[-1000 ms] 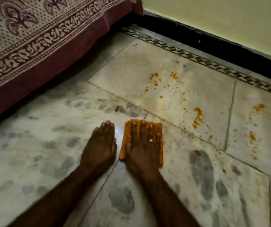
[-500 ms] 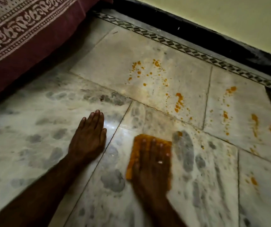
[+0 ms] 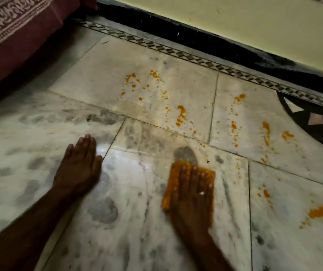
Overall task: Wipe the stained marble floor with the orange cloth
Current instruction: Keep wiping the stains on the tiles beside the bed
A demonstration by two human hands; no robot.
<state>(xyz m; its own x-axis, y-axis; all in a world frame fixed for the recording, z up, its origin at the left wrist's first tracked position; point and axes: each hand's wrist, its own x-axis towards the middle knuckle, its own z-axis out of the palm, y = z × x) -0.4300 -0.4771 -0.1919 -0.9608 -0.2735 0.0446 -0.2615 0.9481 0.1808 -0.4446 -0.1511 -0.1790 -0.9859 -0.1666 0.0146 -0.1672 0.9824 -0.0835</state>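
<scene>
Several large rectangular slabs of polished marble floor [image 3: 156, 94], pale and veined with grey blotches, are being crossed by thin grout lines and reflecting a bright glare near the middle. A maroon bedcover [image 3: 20, 36] with a cream printed border is hanging at the upper left. A black skirting [image 3: 196, 42] and a narrow band of diamond-patterned inlay [image 3: 176, 51] are running along the cream wall [image 3: 235, 22]. Orange stains [image 3: 181, 114], in drips and smears, are lying scattered over the far and right-hand slabs. The folded orange cloth [image 3: 173, 179], roughly rectangular and soft-textured, is being pressed flat on a near slab under the right hand [image 3: 193, 194], fingers spread. The left hand [image 3: 78, 165] is being rested flat, empty, fingers together, on the marble well apart.
</scene>
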